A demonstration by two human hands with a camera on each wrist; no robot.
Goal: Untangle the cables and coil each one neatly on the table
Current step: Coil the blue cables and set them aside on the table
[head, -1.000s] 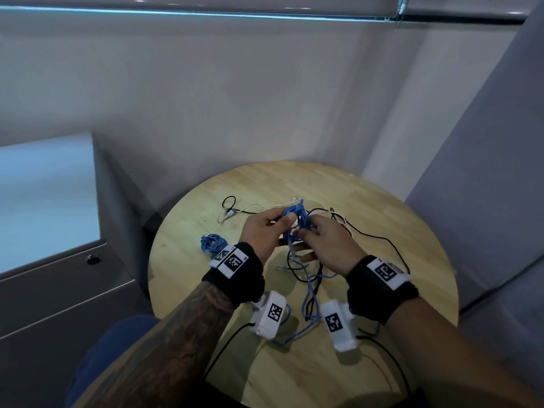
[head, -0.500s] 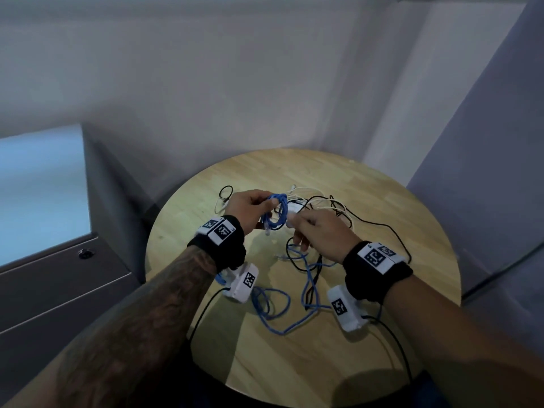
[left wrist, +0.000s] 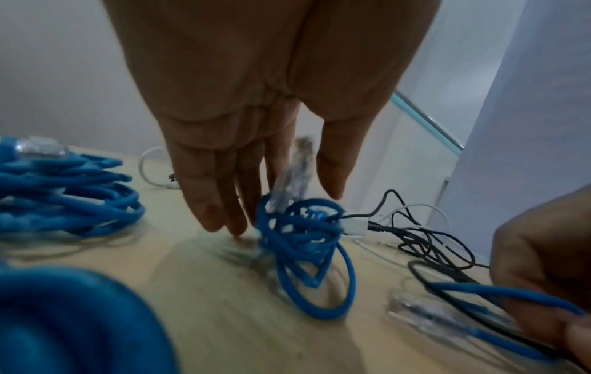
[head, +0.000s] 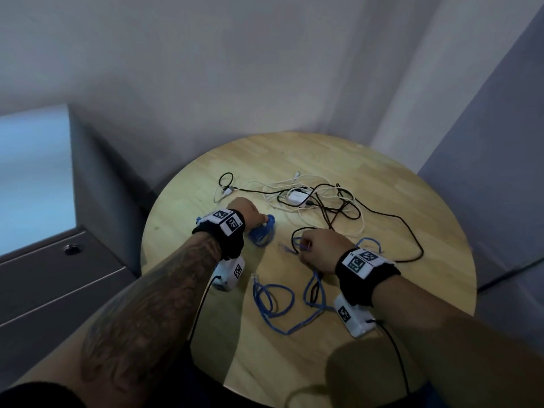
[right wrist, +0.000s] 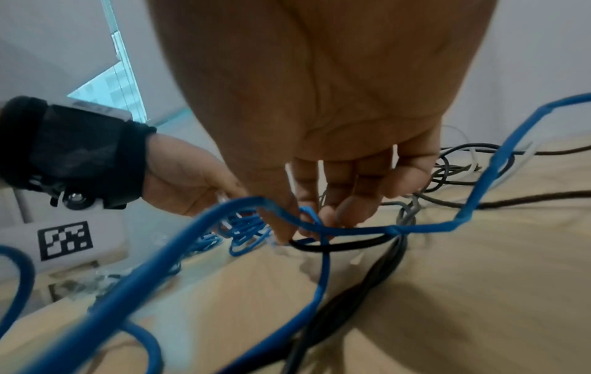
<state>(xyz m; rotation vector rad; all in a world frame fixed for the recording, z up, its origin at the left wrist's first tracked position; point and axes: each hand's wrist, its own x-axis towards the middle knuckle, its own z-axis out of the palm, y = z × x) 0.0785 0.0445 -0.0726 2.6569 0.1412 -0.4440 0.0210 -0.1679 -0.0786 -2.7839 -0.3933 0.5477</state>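
A small coiled blue cable (head: 261, 234) (left wrist: 303, 235) lies on the round wooden table (head: 382, 178). My left hand (head: 259, 221) (left wrist: 278, 202) hovers right over it with straight fingers (left wrist: 211, 202), its tips by the coil and a clear plug (left wrist: 295, 164) standing between fingers and thumb. My right hand (head: 303, 251) (right wrist: 303, 227) pinches a loose blue cable (head: 273, 301) (right wrist: 425, 227) together with a loop of black cable (head: 412, 231) (right wrist: 345, 246), low over the table. Black and white cables (head: 353, 228) lie tangled behind.
Another blue coil (left wrist: 67, 200) (head: 199, 219) sits left of my left hand, mostly hidden behind the wrist in the head view. A white adapter (head: 297, 197) lies in the far tangle. A grey cabinet (head: 97, 187) stands left of the table, walls close behind.
Both hands came down from above the table. The left hand carried the small blue coil leftward, set it down and straightened its fingers. The right hand dropped to the loose cable.
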